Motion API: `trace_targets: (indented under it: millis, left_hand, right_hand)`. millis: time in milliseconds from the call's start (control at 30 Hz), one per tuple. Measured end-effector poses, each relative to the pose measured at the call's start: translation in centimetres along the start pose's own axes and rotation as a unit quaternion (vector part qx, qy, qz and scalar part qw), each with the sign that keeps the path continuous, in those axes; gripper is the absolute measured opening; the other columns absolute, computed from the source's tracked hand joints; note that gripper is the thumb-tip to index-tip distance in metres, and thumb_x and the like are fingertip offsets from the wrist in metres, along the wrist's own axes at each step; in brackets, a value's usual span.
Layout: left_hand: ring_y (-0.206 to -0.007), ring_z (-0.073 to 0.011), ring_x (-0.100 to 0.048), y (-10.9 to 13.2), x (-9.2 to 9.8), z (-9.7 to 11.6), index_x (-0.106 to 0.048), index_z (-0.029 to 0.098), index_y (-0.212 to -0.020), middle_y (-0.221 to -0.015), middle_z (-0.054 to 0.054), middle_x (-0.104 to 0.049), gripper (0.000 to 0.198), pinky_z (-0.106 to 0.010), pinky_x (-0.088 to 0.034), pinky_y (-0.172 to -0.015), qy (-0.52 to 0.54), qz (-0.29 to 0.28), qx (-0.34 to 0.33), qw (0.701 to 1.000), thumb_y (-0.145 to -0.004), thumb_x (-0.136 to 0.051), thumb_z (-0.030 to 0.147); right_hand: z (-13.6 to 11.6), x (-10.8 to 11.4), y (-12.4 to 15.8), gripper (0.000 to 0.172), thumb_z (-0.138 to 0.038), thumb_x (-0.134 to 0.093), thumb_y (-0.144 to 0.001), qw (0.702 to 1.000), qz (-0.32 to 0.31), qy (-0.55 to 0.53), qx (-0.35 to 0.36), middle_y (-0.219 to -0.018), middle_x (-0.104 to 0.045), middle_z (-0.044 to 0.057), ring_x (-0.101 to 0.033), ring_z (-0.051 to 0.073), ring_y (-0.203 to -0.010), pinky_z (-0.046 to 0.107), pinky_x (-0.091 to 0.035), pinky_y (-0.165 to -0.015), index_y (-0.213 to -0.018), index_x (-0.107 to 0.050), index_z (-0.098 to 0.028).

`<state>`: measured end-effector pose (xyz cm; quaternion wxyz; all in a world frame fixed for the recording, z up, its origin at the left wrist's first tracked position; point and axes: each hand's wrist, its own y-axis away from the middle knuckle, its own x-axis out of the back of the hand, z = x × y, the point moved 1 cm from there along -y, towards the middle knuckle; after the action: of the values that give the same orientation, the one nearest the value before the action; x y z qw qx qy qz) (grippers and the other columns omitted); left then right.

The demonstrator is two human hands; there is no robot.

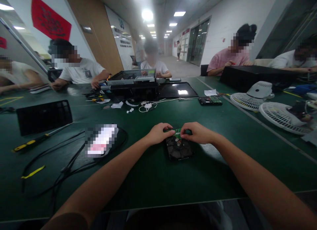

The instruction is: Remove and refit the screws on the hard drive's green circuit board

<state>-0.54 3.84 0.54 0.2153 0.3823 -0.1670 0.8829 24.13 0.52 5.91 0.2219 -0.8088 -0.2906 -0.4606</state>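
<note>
A black hard drive point(178, 149) lies flat on the green table in front of me, its green circuit board point(177, 134) facing up at the far end. My left hand point(160, 133) grips the drive's far left corner, thumb resting by the board's edge. Over the board's right side, my right hand point(194, 133) is closed in a pinch, with fingertips at the board. Whatever those fingers hold is too small or hidden to make out. A dark patch shows inside their curl; I cannot tell whether it is an object or the table.
A phone point(102, 140) and black cables lie left, near a yellow-black screwdriver point(31, 142) and a dark screen panel point(44, 117). Ahead are an opened computer case point(133, 88) and another drive point(210, 100). White fan parts point(282, 116) stand right. Several people sit around the table.
</note>
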Motion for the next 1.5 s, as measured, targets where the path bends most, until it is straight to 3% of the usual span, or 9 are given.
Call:
trace_targets:
  millis: [800,1033,1167,1300,1367,1500]
  left_hand:
    - [-0.106,-0.0254,-0.067,-0.1,-0.1,-0.2,-0.075,0.026,-0.12,-0.116,-0.006,-0.073,0.042,-0.037,-0.052,-0.089,-0.019,-0.002,0.006,1.0,-0.095,-0.066,0.058]
    - [-0.107,-0.0254,-0.066,-0.1,-0.1,-0.5,-0.075,0.026,-0.119,-0.118,-0.006,-0.073,0.042,-0.037,-0.051,-0.087,-0.017,-0.004,-0.003,1.0,-0.095,-0.065,0.059]
    - [-0.103,-0.0252,-0.067,-0.1,0.0,-0.2,-0.075,0.025,-0.119,-0.117,-0.006,-0.073,0.041,-0.037,-0.051,-0.085,-0.018,-0.005,-0.001,1.0,-0.096,-0.064,0.058]
    - [-0.104,-0.0258,-0.067,-0.1,0.1,0.1,-0.075,0.025,-0.118,-0.118,-0.006,-0.073,0.042,-0.038,-0.051,-0.085,-0.022,-0.007,0.003,1.0,-0.096,-0.064,0.058]
    - [-0.106,-0.0264,-0.067,0.0,0.1,0.2,-0.075,0.025,-0.118,-0.119,-0.006,-0.073,0.043,-0.038,-0.051,-0.087,-0.026,-0.008,0.006,1.0,-0.095,-0.064,0.059]
    - [-0.108,-0.0267,-0.067,0.0,0.1,0.4,-0.075,0.024,-0.118,-0.118,-0.007,-0.074,0.043,-0.038,-0.052,-0.089,-0.032,-0.005,0.009,0.999,-0.095,-0.064,0.059]
  right_hand:
    - [0.1,0.1,0.1,0.017,-0.029,-0.067,-0.091,0.999,-0.026,-0.004,-0.02,-0.101,-0.077,0.008,-0.069,0.021,-0.091,0.03,-0.049,-0.081,-0.098,-0.078,-0.019]
    - [0.1,0.3,0.2,0.021,-0.035,-0.067,-0.09,1.0,-0.006,0.002,-0.027,-0.1,-0.077,0.008,-0.069,0.021,-0.091,0.031,-0.048,-0.081,-0.099,-0.078,-0.02]
    - [0.0,1.4,0.6,0.025,-0.039,-0.065,-0.091,0.995,0.021,-0.004,-0.097,-0.091,-0.077,0.007,-0.067,0.019,-0.076,0.03,-0.047,-0.071,-0.099,-0.076,-0.019]
    - [0.0,2.2,1.2,0.029,-0.045,-0.063,-0.092,0.977,-0.066,-0.061,-0.191,-0.079,-0.076,0.005,-0.06,0.014,-0.053,0.028,-0.044,-0.056,-0.091,-0.073,-0.018]
    - [0.1,2.2,1.4,0.03,-0.046,-0.063,-0.09,0.971,-0.102,-0.09,-0.198,-0.078,-0.076,0.006,-0.057,0.013,-0.05,0.028,-0.044,-0.053,-0.086,-0.071,-0.018]
    - [0.1,1.8,1.3,0.026,-0.043,-0.063,-0.087,0.965,-0.116,-0.128,-0.197,-0.077,-0.076,0.005,-0.056,0.011,-0.049,0.026,-0.043,-0.051,-0.084,-0.07,-0.018]
